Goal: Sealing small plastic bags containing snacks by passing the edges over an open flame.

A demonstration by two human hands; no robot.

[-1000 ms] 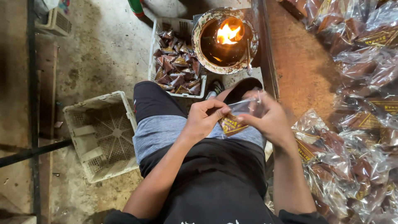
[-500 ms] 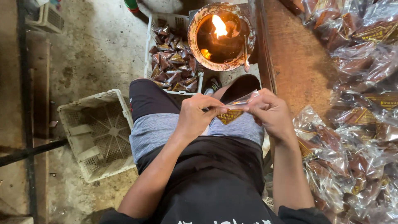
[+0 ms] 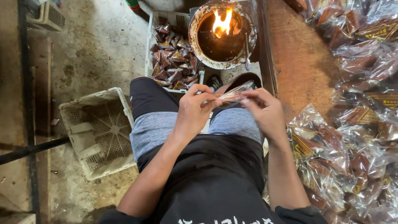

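Both my hands hold one small clear plastic packet [image 3: 234, 93] above my lap. My left hand [image 3: 195, 108] pinches its left end with thumb and fingers. My right hand [image 3: 265, 111] grips its right end, fingers curled over it. The packet lies nearly flat, edge-on to the camera, with something brown inside. Just beyond it a round metal bowl [image 3: 198, 49] holds a burning flame [image 3: 222, 23].
A white crate of sealed brown packets [image 3: 171, 62] sits beyond my left knee. An empty white plastic crate [image 3: 98, 132] stands on the concrete floor at the left. A heap of clear packets [image 3: 355, 124] covers the wooden surface at the right.
The packet has turned from showing its face with a yellow-brown label to lying edge-on between my fingers. Both hands stay together above my lap, and the view has shifted slightly.
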